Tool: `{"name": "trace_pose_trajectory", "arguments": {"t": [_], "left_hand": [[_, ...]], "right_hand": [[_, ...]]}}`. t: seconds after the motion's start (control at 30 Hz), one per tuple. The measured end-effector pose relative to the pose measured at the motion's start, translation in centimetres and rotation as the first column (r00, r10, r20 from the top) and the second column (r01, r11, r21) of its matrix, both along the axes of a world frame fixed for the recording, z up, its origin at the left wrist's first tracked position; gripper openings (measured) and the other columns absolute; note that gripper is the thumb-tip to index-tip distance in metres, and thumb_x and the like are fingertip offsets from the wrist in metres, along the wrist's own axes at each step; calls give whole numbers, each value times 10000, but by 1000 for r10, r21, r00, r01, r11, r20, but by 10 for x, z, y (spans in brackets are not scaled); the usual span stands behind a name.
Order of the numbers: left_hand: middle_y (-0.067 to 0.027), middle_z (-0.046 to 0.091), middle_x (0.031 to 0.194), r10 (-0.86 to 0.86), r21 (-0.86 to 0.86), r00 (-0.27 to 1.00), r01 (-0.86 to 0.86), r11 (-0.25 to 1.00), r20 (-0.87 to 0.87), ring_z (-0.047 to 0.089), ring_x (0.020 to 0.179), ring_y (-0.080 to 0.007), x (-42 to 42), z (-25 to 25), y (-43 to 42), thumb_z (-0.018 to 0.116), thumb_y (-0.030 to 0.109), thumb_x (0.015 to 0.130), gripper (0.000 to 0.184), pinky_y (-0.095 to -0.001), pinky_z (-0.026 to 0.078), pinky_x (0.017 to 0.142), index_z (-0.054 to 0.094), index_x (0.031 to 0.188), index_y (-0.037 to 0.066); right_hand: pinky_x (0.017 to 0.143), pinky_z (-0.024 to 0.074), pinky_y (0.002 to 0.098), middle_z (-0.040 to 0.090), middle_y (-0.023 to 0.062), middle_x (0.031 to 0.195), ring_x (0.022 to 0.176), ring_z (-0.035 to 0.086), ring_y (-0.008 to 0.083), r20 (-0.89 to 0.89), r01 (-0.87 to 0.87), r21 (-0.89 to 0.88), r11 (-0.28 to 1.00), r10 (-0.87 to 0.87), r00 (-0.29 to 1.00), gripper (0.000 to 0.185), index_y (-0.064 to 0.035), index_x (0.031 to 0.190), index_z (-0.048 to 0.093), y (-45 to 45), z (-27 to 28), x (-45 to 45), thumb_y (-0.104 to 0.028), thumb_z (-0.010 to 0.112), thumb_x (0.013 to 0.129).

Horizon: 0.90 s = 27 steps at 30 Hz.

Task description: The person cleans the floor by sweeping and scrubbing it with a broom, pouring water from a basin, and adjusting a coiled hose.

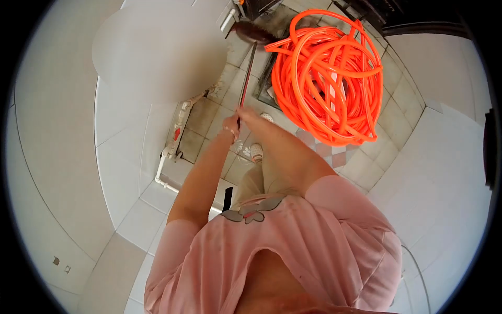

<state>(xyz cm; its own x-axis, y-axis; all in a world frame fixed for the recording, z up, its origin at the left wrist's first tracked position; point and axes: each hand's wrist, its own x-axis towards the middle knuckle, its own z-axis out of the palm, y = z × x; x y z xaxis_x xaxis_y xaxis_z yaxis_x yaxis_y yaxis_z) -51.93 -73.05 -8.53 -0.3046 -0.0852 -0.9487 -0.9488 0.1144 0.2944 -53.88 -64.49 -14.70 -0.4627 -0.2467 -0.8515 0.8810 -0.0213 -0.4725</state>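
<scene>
Both of my hands are wrapped around the thin handle of a broom (247,78). My left hand (231,125), with a band at its wrist, grips the lower end nearest my body. Close beside it, my right hand (247,115) closes on the handle slightly farther along. The handle slopes away from me to a dark brown broom head (254,33), whose bristles are at the tiled floor. To the right of the handle, a big tangled coil of bright orange hose (328,78) fills much of the view, apart from my hands.
White pipes (178,123) run low along the left wall. A pale rounded surface (162,52) overhangs at upper left. Under the hose lies a dark-edged panel (265,83), with a checkered patch (324,150) nearby. White walls (436,152) close in on the right; dark furniture (423,18) stands behind.
</scene>
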Motion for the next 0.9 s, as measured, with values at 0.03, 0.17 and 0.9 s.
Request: {"name": "trace_pose_trajectory", "arguments": {"t": [0.03,0.17,0.9], "left_hand": [[-33,436,496,34,-10,998,-34,999,47,362,342,-133,-3,11,3,374,299,843,299,-283,280,312,509,737,54],[-23,430,495,-295,-125,920,271,954,-257,352,341,-129,46,28,-14,375,266,836,261,-272,273,316,525,783,59],[-52,438,488,-269,-105,951,255,961,-152,410,453,-123,141,84,-144,463,372,769,400,-284,320,425,512,612,7]], "right_hand": [[450,376,336,504,99,594,498,467,202,-29,-65,-45,997,64,998,350,-9,734,518,1,-24,-3,-343,453,814],[327,320,300,476,83,547,398,432,171,0,189,135,973,-190,982,337,-14,664,479,-12,-25,16,-300,424,835],[645,403,404,540,203,756,702,523,304,-141,-167,315,934,220,965,207,41,830,510,-145,6,124,-133,469,726]]}}
